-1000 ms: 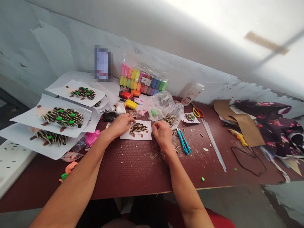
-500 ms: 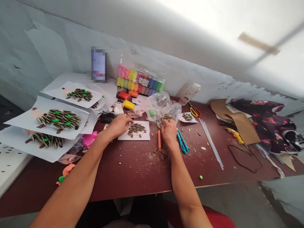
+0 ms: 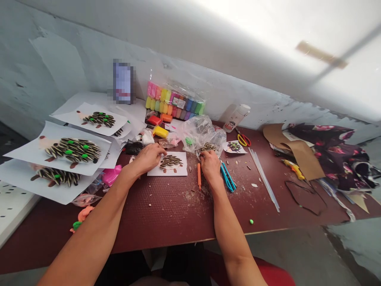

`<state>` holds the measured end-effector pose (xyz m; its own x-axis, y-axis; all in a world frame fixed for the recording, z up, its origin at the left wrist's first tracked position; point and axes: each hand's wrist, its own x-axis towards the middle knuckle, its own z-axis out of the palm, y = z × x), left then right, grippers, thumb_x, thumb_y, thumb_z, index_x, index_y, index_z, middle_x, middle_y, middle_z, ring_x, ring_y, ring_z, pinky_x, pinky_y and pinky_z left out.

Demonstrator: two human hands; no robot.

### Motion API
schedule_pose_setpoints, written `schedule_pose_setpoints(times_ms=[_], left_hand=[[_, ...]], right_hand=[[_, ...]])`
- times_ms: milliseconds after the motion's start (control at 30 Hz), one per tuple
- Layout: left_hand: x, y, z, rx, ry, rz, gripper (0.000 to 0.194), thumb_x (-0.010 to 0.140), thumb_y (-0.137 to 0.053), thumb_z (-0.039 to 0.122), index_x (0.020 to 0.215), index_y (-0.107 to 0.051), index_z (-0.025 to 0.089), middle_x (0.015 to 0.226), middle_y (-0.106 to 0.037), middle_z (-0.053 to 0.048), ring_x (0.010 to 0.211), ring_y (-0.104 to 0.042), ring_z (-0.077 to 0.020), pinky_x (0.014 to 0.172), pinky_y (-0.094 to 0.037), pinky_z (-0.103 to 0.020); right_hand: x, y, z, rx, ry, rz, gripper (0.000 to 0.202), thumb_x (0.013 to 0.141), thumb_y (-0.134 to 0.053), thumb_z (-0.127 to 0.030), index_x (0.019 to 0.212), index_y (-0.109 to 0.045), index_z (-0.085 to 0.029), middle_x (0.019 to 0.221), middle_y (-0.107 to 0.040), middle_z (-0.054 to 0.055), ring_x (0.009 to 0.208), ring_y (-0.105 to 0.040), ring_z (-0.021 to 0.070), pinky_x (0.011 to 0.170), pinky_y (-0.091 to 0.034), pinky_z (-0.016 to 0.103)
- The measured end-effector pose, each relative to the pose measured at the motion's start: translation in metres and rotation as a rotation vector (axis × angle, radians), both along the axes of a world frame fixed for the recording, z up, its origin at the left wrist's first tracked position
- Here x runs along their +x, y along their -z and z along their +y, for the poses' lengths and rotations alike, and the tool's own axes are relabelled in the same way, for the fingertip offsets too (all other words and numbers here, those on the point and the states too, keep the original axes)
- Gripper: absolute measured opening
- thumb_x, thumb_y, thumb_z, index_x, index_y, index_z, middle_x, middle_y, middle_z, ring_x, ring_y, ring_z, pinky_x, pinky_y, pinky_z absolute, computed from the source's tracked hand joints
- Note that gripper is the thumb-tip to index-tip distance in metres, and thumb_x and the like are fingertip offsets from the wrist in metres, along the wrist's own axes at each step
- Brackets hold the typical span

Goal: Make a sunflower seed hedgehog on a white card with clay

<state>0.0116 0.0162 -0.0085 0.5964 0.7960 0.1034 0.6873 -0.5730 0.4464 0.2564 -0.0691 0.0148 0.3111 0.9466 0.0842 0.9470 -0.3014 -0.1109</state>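
Observation:
A white card (image 3: 151, 172) lies flat on the table, bearing a hedgehog (image 3: 170, 162) with a body of striped sunflower seeds and small brown feet. My left hand (image 3: 150, 157) is at the card's upper left edge, fingers bent and closed against it. To the right, my right hand (image 3: 210, 163) is at a heap of sunflower seeds (image 3: 207, 147) in a clear plastic bag. Its fingers are drawn together, and their tips are too small to show what they hold. An orange marker (image 3: 199, 177) lies just left of that hand, and a turquoise cutter (image 3: 228, 177) to its right.
Finished-looking hedgehog sheets (image 3: 73, 153) are stacked at left. Coloured clay packs (image 3: 175, 101) lean on the wall. A white bottle (image 3: 237, 118), scissors (image 3: 244, 139), clear glue sticks (image 3: 264, 178) and a yellow glue gun (image 3: 294, 170) are towards the right. Seed debris litters the table.
My right hand's fingers have shifted very slightly at the seed heap. My left hand stays at the card, and the view has moved a little.

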Motion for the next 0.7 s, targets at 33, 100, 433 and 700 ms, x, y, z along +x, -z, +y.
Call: schedule_pose_setpoints(times_ms=[33, 100, 433, 700], left_hand=[[0.0, 0.0, 0.0, -0.001, 0.001, 0.001, 0.034, 0.083, -0.049, 0.01, 0.098, -0.077, 0.021, 0.101, -0.07, -0.008, 0.098, -0.063, -0.0221, 0.092, -0.049, -0.037], [0.0, 0.0, 0.0, -0.002, 0.0, 0.001, 0.034, 0.083, -0.049, 0.01, 0.099, -0.077, 0.021, 0.101, -0.07, -0.009, 0.098, -0.063, -0.0224, 0.092, -0.049, -0.037], [0.001, -0.005, -0.002, -0.032, -0.013, 0.019, 0.034, 0.084, -0.049, 0.008, 0.1, -0.077, 0.019, 0.102, -0.07, -0.009, 0.102, -0.062, -0.0233, 0.094, -0.047, -0.036], [0.0, -0.003, -0.002, -0.03, -0.011, 0.007, 0.034, 0.085, -0.048, 0.009, 0.1, -0.077, 0.019, 0.1, -0.069, -0.008, 0.101, -0.062, -0.0227, 0.093, -0.048, -0.035]], right_hand=[[0.001, 0.0, 0.0, -0.002, 0.004, 0.001, 0.025, 0.095, -0.051, -0.02, 0.105, -0.074, -0.019, 0.107, -0.065, 0.012, 0.092, -0.06, 0.0225, 0.074, -0.042, 0.03], [0.003, 0.001, 0.0, 0.001, 0.022, 0.005, 0.024, 0.096, -0.051, -0.021, 0.103, -0.074, -0.018, 0.106, -0.066, 0.013, 0.089, -0.06, 0.0215, 0.074, -0.041, 0.03], [0.01, 0.005, 0.002, 0.38, -0.12, 0.382, 0.024, 0.092, -0.052, -0.025, 0.098, -0.073, -0.018, 0.098, -0.072, 0.009, 0.087, -0.064, 0.0202, 0.081, -0.046, 0.03], [-0.011, 0.01, 0.0, 0.276, -0.258, 0.692, 0.019, 0.085, -0.053, -0.026, 0.087, -0.071, -0.019, 0.08, -0.07, 0.001, 0.073, -0.059, 0.0153, 0.072, -0.044, 0.026]])
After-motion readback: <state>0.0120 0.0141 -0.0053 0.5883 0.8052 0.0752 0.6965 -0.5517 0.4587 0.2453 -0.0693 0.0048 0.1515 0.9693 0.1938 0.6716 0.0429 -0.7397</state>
